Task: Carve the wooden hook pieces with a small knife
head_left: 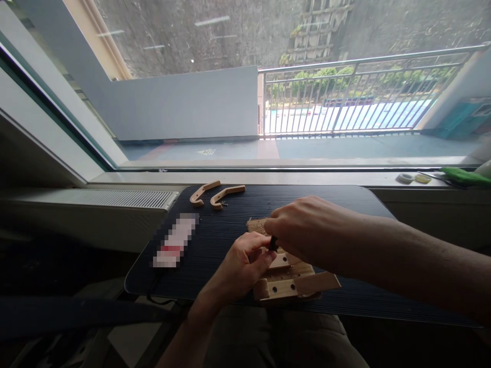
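Observation:
My left hand (247,258) is closed in a pinch, with thumb and index fingertips at a small black piece (273,243). My right hand (301,225) comes over it from the right, fingers curled down around the top of that piece; what its palm covers is hidden. Below both hands lies a rough wooden board (257,225) with small holes. On the board's near part rests a light wooden bracket (284,289) with two dark-ringed screw holes. Another wooden bracket (283,259), partly covered by my left hand, sits just behind it.
Two bent wooden hooks (198,193) lie at the back left of the dark table (222,240), with small screws (224,204) beside one. A blurred-out flat item (176,243) lies at left. Tape rolls (422,178) and a green cloth-like item (466,176) are on the windowsill.

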The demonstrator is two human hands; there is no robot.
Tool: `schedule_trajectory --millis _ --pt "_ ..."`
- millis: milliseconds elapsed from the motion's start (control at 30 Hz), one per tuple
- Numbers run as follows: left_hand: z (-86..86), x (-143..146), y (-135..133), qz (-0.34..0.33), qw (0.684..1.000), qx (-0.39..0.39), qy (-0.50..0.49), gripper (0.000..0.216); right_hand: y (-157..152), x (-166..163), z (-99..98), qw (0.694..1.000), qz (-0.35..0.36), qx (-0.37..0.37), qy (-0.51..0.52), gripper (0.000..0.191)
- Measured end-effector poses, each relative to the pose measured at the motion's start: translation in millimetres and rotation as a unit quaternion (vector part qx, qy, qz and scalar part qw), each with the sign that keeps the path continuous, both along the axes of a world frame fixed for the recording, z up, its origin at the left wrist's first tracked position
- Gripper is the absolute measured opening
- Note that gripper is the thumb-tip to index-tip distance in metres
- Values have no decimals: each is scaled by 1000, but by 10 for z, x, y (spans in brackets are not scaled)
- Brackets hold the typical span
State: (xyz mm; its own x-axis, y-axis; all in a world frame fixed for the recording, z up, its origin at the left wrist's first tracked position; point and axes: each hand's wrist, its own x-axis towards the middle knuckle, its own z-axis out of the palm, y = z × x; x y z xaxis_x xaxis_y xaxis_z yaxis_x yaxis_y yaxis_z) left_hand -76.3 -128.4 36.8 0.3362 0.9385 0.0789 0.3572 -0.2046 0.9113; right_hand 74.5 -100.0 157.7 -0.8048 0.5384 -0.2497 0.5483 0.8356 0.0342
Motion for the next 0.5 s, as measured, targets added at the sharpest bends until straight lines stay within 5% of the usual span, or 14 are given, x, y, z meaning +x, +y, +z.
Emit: schedule_trajectory --millis 500 --pt "-77 12 9 1 991 72 109 7 -16 17 25 1000 -7 -6 5 10"
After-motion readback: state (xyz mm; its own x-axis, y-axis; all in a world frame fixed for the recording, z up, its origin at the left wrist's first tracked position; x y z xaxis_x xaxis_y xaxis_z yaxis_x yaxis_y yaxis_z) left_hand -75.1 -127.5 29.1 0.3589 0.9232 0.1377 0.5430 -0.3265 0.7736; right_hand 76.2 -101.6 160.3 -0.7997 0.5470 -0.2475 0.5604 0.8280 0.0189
